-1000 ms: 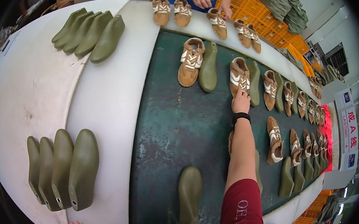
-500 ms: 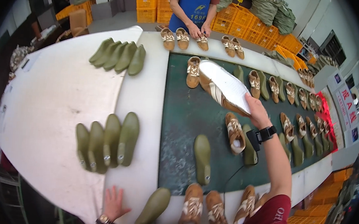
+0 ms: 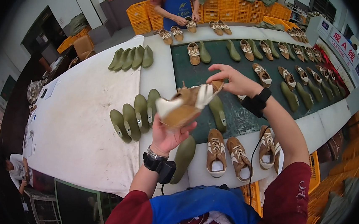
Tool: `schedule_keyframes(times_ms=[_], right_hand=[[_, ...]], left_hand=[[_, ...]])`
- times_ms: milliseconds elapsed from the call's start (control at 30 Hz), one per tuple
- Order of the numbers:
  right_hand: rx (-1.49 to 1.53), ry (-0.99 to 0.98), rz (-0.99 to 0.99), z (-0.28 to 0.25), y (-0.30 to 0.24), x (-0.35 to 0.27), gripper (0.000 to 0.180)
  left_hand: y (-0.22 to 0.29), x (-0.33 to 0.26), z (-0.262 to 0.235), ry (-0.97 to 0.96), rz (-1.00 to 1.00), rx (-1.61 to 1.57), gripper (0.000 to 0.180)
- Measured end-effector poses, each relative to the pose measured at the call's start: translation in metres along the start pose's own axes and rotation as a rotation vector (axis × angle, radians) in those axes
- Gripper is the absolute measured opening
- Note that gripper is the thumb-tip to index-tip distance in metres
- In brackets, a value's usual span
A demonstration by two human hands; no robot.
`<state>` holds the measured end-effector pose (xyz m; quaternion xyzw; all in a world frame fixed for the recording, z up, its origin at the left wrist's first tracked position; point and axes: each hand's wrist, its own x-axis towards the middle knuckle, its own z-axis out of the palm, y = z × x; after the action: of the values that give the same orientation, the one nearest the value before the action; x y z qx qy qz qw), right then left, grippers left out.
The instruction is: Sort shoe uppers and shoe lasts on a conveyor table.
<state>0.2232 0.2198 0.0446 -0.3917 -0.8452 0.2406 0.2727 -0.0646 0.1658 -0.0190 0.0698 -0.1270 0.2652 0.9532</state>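
A brown and white sneaker (image 3: 186, 104), slightly blurred, is held between my two hands above the table. My left hand (image 3: 169, 136) supports its lower left end from underneath, fingers bent around it. With thumb and fingers, my right hand (image 3: 237, 82) pinches the raised brown end on the right. Below the sneaker, a green shoe last (image 3: 183, 160) lies near my left wrist. Another green shoe last (image 3: 217, 113) rests on the dark green belt just under my right hand. A cluster of green shoe lasts (image 3: 131, 121) lies to the left of the held sneaker.
Brown sneakers (image 3: 216, 153) line the near white edge. Sneakers and lasts in rows cover the green belt (image 3: 247, 113) toward the right. More lasts (image 3: 131, 58) lie at far left on the white tabletop (image 3: 82, 117). Opposite, a person (image 3: 175, 6) handles a sneaker before orange crates (image 3: 225, 8).
My right hand has brought the sneaker nearer and to the left, turning its white sole out of sight. My left hand has risen from the table edge and taken hold of it.
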Motion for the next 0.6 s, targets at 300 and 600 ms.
schedule_keyframes(times_ms=[300, 600], right_hand=[[0.391, 0.274, 0.292, 0.066, -0.060, -0.038, 0.049], [-0.332, 0.491, 0.013, 0.094, -0.105, -0.040, 0.047]], left_hand=[[-0.045, -0.018, 0.008, 0.554, 0.300, 0.907, 0.074], [-0.048, -0.015, 0.028, 0.625, 0.314, 1.017, 0.078]])
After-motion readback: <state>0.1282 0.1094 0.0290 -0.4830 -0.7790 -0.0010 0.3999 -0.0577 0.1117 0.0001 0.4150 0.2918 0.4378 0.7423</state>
